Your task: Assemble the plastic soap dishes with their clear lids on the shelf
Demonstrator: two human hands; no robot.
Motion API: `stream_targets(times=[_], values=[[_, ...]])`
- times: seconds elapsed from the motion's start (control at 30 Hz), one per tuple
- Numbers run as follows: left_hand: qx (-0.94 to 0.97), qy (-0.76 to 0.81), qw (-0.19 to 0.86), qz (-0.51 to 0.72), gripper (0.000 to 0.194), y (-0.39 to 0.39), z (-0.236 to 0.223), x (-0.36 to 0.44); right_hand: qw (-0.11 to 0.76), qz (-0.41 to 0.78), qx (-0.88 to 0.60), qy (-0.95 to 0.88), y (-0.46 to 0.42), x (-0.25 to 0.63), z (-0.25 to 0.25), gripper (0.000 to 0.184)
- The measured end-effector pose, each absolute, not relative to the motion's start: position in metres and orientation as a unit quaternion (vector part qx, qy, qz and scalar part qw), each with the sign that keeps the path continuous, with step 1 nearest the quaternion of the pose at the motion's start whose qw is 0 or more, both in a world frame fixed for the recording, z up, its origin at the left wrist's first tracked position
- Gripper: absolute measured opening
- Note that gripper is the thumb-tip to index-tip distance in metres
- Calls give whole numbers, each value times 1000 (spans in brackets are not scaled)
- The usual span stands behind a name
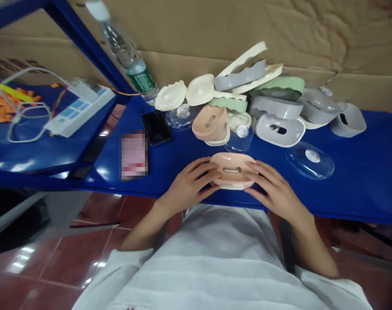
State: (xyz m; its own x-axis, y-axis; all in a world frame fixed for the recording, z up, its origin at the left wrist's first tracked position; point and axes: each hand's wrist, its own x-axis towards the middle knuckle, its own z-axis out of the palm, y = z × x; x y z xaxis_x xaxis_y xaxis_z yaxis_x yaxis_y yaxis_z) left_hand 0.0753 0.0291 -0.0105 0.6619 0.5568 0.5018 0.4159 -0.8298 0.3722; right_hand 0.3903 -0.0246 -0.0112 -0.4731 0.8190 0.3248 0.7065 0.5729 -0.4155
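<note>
A peach-coloured oval soap dish (233,160) with a slot in its floor rests at the front of the blue table, a cream-coloured part showing beneath its near rim. My left hand (194,178) grips its left end, fingers on the rim and the thumb low at the front. On the opposite end, my right hand (273,187) holds it the same way. Behind them lie a second peach soap dish (209,122), a light grey soap dish (280,131) and a clear lid (238,135) with a round sticker. Another clear lid (310,160) lies off to the right.
Cream, green and grey plastic parts (260,82) are heaped at the back. A water bottle (131,60), a black phone (156,127) and a blurred pink item (133,156) are to the left. Farther left, a power strip (79,112) lies near orange pieces (8,103).
</note>
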Motion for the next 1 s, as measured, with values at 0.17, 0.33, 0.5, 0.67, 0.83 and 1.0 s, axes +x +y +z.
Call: stream_targets(times=[0.17, 0.33, 0.5, 0.67, 0.83, 1.0], values=[[915, 262, 79, 295, 33, 30, -15, 77, 260, 105, -444, -851, -25, 396, -14, 49], [916, 252, 43, 309, 27, 30, -16, 77, 264, 78, -434, -858, -25, 393, -12, 43], [916, 266, 53, 296, 20, 31, -17, 78, 256, 74, -439, -858, -25, 393, -11, 41], [916, 267, 53, 294, 21, 30, -15, 79, 259, 66, -435, -860, -25, 394, -12, 42], [920, 256, 69, 288, 23, 29, -15, 79, 256, 56, -435, -861, -25, 392, -11, 39], [922, 230, 83, 301, 32, 29, -17, 81, 251, 27, -435, -864, -25, 390, -8, 36]])
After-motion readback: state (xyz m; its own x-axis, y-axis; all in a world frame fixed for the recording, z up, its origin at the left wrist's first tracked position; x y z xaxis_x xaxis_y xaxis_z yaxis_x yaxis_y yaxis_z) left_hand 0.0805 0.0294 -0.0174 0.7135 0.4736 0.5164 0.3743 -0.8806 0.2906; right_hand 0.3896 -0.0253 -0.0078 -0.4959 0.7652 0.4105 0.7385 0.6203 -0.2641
